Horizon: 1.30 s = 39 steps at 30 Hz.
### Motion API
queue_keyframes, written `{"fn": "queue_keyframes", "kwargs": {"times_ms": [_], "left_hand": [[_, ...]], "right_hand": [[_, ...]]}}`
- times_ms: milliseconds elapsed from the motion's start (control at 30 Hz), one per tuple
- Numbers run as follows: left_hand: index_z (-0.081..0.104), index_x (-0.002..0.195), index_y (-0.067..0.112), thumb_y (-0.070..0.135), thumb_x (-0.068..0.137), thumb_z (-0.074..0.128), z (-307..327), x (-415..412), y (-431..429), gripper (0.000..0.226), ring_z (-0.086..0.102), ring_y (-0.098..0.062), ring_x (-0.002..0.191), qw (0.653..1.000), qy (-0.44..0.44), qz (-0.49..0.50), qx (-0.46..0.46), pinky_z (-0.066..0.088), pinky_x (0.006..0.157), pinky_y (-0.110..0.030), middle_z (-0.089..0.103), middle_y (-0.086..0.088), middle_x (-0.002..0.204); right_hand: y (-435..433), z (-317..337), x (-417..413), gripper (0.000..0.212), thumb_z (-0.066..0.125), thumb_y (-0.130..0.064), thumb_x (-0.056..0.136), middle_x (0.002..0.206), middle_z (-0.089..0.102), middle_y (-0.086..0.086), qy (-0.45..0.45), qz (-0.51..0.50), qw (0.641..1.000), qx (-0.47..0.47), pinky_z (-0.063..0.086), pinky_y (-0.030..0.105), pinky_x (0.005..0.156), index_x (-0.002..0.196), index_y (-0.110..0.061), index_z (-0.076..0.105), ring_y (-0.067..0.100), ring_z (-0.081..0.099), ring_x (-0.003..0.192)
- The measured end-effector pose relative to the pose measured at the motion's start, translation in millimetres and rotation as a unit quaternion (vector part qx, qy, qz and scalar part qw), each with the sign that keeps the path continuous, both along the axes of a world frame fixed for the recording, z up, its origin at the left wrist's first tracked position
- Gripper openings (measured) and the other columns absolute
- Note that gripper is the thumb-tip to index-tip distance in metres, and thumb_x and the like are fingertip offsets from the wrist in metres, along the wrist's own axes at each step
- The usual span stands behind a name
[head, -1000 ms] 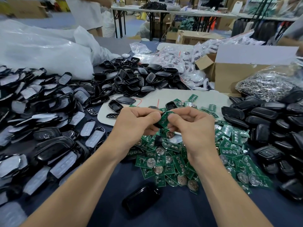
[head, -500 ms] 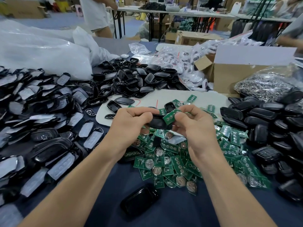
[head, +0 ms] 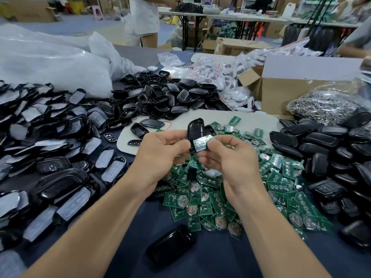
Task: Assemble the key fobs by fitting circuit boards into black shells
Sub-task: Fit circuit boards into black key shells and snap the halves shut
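My left hand (head: pixel 160 151) grips a black shell (head: pixel 195 129) that stands almost upright above the table. My right hand (head: pixel 228 157) pinches a green circuit board (head: pixel 201 143) and holds it against the shell's lower end. Whether the board sits inside the shell is hidden by my fingers. Under both hands lies a heap of green circuit boards (head: pixel 200 199), several with coin cells. A single black shell (head: pixel 170 247) lies near the table's front edge.
Film-covered black shells (head: pixel 50 137) are piled on the left, open shell halves (head: pixel 164 97) at the back, more dark shells (head: pixel 325 157) on the right. A cardboard box (head: pixel 281 97) and a bag of metal parts (head: pixel 329 105) stand back right. A person (head: pixel 144 19) stands beyond the table.
My left hand has turned the shell from lying flat to standing upright and raised it. My right hand has brought the board to the shell's lower end.
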<state>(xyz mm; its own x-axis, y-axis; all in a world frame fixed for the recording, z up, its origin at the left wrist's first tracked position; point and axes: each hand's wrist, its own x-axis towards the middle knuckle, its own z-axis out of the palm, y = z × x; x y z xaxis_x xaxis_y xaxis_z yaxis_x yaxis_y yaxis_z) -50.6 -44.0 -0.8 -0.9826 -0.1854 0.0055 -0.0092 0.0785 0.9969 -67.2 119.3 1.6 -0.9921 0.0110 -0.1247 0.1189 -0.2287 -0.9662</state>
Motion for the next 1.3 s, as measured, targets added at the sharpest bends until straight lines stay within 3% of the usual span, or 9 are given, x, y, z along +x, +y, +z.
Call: {"fn": "queue_keyframes", "kwargs": {"times_ms": [100,233,300,367,433,633,1000,1167,1300], "left_hand": [[0.079,0.116,0.017,0.008,0.095,0.074,-0.9,-0.8,1.3,0.024,0.073,-0.008,0.071,1.0,-0.007,0.021,-0.019,0.059,0.068,-0.02,0.081,-0.003,0.093],[0.08,0.092,0.035,0.011,0.091,0.078,0.6,0.4,1.8,0.024,0.077,-0.026,0.082,0.998,-0.005,0.034,-0.049,0.065,0.08,-0.033,0.081,0.002,0.084],[0.083,0.084,0.041,0.009,0.091,0.077,2.7,1.9,1.7,0.033,0.075,-0.023,0.08,0.998,0.005,0.01,-0.055,0.062,0.081,-0.038,0.081,-0.002,0.084],[0.082,0.081,0.049,0.007,0.091,0.076,3.9,3.7,2.4,0.044,0.075,-0.01,0.079,0.998,0.016,-0.009,-0.059,0.062,0.076,-0.028,0.081,0.003,0.083],[0.082,0.079,0.045,0.005,0.091,0.076,4.4,3.8,3.0,0.042,0.076,-0.004,0.078,0.998,0.019,-0.014,-0.053,0.06,0.072,-0.018,0.081,0.008,0.083],[0.082,0.077,0.046,0.003,0.091,0.075,5.4,3.0,2.0,0.046,0.077,-0.01,0.075,0.998,0.021,-0.019,-0.05,0.063,0.073,-0.024,0.081,0.007,0.083],[0.082,0.077,0.045,-0.001,0.09,0.074,4.9,1.6,2.4,0.049,0.074,-0.011,0.071,0.998,0.035,-0.023,-0.042,0.063,0.071,-0.024,0.081,0.003,0.081],[0.083,0.078,0.044,-0.003,0.09,0.073,5.1,1.9,4.0,0.049,0.076,-0.018,0.075,0.998,0.036,-0.026,-0.043,0.066,0.075,-0.031,0.081,0.001,0.082],[0.081,0.073,0.05,-0.002,0.09,0.073,6.0,2.2,3.6,0.055,0.074,-0.012,0.067,0.998,0.034,-0.022,-0.047,0.064,0.071,-0.027,0.08,0.004,0.078]], "right_hand": [[4.4,-1.9,-1.6,0.013,0.078,-0.006,0.087,0.067,0.073,0.001,0.08,-0.038,0.99,0.106,0.053,0.023,0.051,0.082,-0.018,0.075,0.014,0.065,0.054],[5.5,-1.2,0.2,0.024,0.083,-0.01,0.083,0.072,0.074,-0.009,0.153,-0.045,0.972,0.175,0.051,0.013,0.046,0.078,-0.034,0.079,0.0,0.064,0.056],[5.3,-1.2,0.6,0.024,0.083,-0.012,0.083,0.071,0.072,-0.014,0.174,-0.04,0.961,0.213,0.05,0.01,0.046,0.075,-0.034,0.078,-0.003,0.063,0.057],[4.8,-2.0,0.9,0.02,0.082,-0.017,0.083,0.072,0.071,-0.019,0.192,-0.042,0.943,0.27,0.053,0.014,0.051,0.075,-0.034,0.077,-0.001,0.066,0.06],[3.9,-2.1,1.6,0.017,0.083,-0.021,0.084,0.074,0.071,-0.023,0.196,-0.04,0.932,0.301,0.057,0.021,0.06,0.077,-0.036,0.077,0.003,0.069,0.065],[0.6,-3.1,4.7,0.021,0.083,-0.021,0.084,0.08,0.069,-0.035,0.216,-0.062,0.925,0.307,0.049,0.005,0.07,0.079,-0.039,0.075,-0.01,0.066,0.074],[-1.8,-7.2,3.2,0.023,0.082,-0.016,0.086,0.075,0.068,-0.034,0.224,-0.067,0.931,0.281,0.046,0.002,0.059,0.081,-0.037,0.074,-0.011,0.064,0.061],[-1.9,-12.4,2.1,0.01,0.083,-0.02,0.086,0.071,0.067,-0.034,0.235,-0.095,0.918,0.305,0.047,0.001,0.07,0.092,-0.028,0.082,-0.013,0.065,0.074],[-0.6,-13.2,1.3,0.01,0.082,-0.016,0.087,0.078,0.066,-0.039,0.237,-0.094,0.922,0.29,0.045,0.0,0.059,0.094,-0.024,0.082,-0.013,0.064,0.062]]}}
